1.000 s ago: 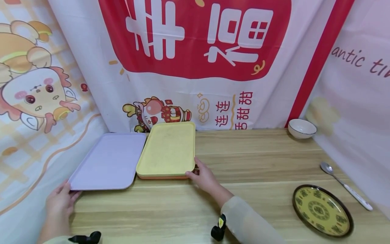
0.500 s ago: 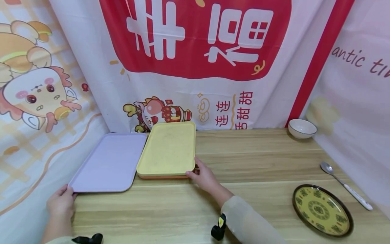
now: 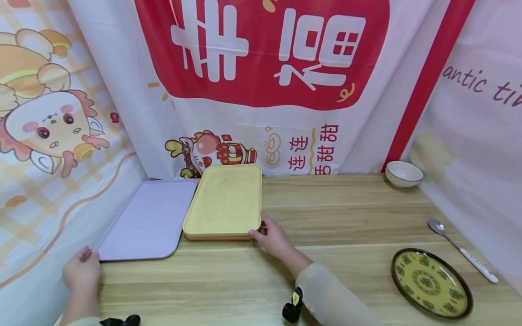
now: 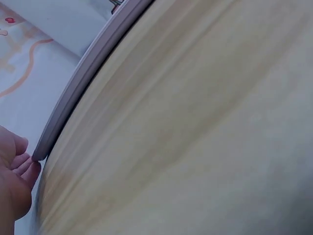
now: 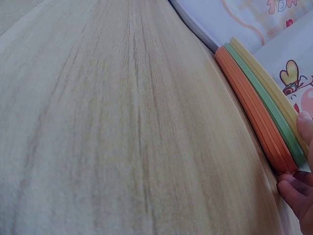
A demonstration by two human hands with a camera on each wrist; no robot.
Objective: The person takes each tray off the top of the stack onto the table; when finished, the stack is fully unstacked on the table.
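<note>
Trays on a wooden tabletop [image 3: 326, 213], seen from the head and both wrists. We count one lilac tray [image 3: 148, 219] at the far left and, just right of it and touching its edge, one stack of trays [image 3: 224, 201] with a yellow tray on top. In the right wrist view the stack's edge shows three colours, yellow over green over orange; we cannot tell how many orange trays lie beneath.

We see two hands. The left hand [image 3: 81, 271] meets the near left corner of the lilac tray; its fingertips [image 4: 27, 164] touch that corner, and the grip looks light, with fingers curled at the rim. Whether they close round the rim we cannot tell. The right hand [image 3: 273, 237] holds the near right corner of the stack, thumb on the yellow rim and fingers [image 5: 293, 188] tucked beneath the lowest orange tray, so the grip is closed on the stack.

To the right, well apart from the trays, we count one white bowl [image 3: 404, 173] at the far edge, one spoon [image 3: 461, 249] near the right backdrop, and one patterned yellow plate [image 3: 431, 281] with a dark rim nearest the viewer. Printed cloth backdrops [image 3: 261, 81] enclose the tabletop on three sides.
</note>
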